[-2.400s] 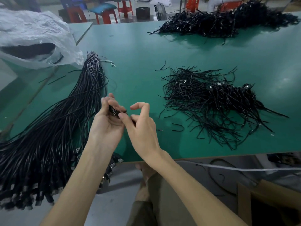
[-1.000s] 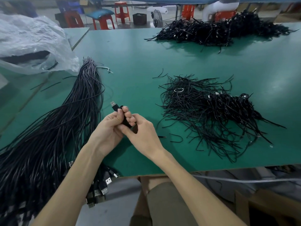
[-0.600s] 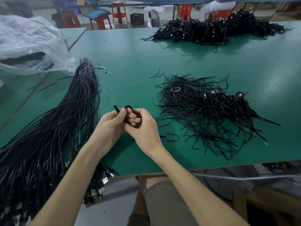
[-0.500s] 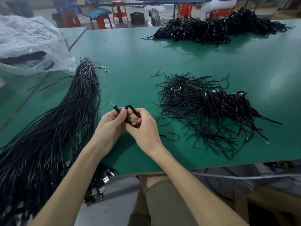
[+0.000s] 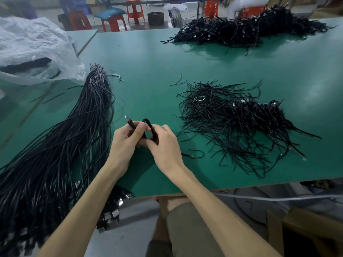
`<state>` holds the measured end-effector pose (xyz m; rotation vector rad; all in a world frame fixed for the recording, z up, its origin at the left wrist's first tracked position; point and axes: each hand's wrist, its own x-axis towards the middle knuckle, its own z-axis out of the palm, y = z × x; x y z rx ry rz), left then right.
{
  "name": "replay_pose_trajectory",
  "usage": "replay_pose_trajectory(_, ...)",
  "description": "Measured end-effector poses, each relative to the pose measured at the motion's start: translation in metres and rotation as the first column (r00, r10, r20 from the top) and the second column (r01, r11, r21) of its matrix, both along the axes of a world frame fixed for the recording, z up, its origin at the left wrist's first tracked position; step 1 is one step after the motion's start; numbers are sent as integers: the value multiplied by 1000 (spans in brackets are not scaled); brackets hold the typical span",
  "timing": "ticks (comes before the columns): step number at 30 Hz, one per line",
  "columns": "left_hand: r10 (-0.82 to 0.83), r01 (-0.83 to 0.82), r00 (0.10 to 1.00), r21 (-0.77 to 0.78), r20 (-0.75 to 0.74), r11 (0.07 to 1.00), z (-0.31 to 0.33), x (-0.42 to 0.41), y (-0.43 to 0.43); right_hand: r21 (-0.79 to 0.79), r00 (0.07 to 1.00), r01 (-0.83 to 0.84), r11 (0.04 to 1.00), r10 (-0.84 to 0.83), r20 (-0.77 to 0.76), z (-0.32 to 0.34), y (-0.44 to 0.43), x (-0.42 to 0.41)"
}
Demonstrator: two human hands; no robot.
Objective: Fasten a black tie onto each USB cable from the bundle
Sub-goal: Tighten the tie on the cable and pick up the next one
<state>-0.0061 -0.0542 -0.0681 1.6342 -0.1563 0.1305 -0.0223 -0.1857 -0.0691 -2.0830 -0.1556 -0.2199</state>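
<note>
**Folded cable pinched in both hands**

I see a thin, glossy black USB cable (image 5: 153, 131) bent into a tight loop just above the smooth green bench (image 5: 148, 71), its metal plug pointing up-left. The left hand (image 5: 124, 143) pinches the plug end and the right hand (image 5: 165, 145) curls round the loop. The long bundle (image 5: 74, 141) fans out at left. Wiry black ties (image 5: 232, 123) heap at right, and a crinkled plastic bag (image 5: 33, 47) lies behind.

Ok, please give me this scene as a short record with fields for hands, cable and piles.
left hand: grips folded USB cable near its plug
right hand: pinches the cable's loop
bundle: long black cables on green table, left of hands
tie pile: loose black ties, right of hands
far pile: black cables, table's back right
</note>
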Motion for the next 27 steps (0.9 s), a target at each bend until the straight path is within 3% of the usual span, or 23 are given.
replay_pose_trajectory(8, 16, -33, 996, -201, -86, 979, 0, 1, 5, 112, 999, 17, 994, -13, -34, 3, -2, 1)
replay_pose_trajectory(15, -50, 30, 995, -220, -87, 975, 0, 1, 4, 105, 999, 13, 994, -9, -36, 2, -4, 3)
replay_pose_trajectory(21, -81, 73, 995, -133, -59, 988, -4, 4, 7, 131, 999, 7, 991, -1, -46, 1, -4, 4)
replay_pose_trajectory(27, -93, 81, 994, -166, -61, 983, -6, 5, 9, 5, 995, -28, 1000, 28, -93, 2, 0, 1)
